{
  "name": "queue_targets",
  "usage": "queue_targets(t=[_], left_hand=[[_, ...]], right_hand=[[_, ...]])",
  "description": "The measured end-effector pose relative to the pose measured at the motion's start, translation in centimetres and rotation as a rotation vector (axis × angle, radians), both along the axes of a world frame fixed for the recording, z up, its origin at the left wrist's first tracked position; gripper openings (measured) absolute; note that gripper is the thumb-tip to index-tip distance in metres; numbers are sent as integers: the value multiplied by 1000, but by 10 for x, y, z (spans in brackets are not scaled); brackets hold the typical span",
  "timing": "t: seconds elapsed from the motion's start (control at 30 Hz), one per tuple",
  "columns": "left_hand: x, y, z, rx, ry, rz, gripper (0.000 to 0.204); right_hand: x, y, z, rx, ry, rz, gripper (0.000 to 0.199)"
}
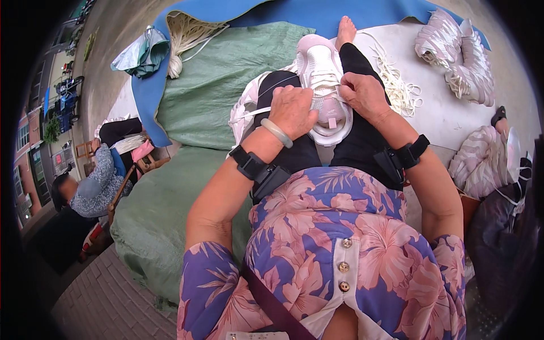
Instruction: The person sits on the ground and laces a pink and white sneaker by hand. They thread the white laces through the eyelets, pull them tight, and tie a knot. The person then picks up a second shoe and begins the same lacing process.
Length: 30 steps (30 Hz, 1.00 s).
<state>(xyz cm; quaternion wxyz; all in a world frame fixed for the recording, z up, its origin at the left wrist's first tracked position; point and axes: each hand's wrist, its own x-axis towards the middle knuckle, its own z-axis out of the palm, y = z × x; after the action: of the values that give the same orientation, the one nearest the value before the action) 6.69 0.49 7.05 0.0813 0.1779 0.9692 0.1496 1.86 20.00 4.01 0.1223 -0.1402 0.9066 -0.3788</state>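
A white and pale pink sneaker upper [320, 59] lies across my lap, its toe away from me and its collar toward me. White lace runs through part of its front. My left hand [292, 110] is closed at the left eyelet side, fingers pinched on the shoelace; a white lace end [249, 114] sticks out to the left behind it. At the right eyelet side, my right hand [365, 96] is closed too, with thumb and forefinger pinching lace close to the upper. More white and pink uppers [245, 105] lie partly hidden beside my left thigh.
Loose white laces [399, 88] lie on the pale sheet at right, near stacked uppers [470, 68]. A lace bundle [184, 39] rests at upper left by a green woven sack [226, 73] and blue mat [148, 107]. Another person [93, 190] sits at left; more uppers [479, 161] are at right.
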Motion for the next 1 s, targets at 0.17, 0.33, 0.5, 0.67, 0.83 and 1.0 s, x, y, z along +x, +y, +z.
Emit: queue_targets(t=[0.17,0.33,0.5,0.67,0.83,1.0], left_hand=[[-5,2,-6,35,2,-24,23],[-6,5,-7,38,-4,-25,22],[-4,4,-6,59,28,5,21],[-2,9,-3,-15,19,41,20],[-6,12,3,-63,-31,39,20],[-8,15,6,-106,-100,102,21]], right_hand=[[4,-3,-1,158,363,71,13],[7,4,-10,6,450,-20,12],[1,11,-16,-537,-341,-59,14],[-4,12,-22,-644,-509,-42,10],[-12,5,-23,-172,225,-19,7],[-22,13,-15,-583,-458,-17,7]])
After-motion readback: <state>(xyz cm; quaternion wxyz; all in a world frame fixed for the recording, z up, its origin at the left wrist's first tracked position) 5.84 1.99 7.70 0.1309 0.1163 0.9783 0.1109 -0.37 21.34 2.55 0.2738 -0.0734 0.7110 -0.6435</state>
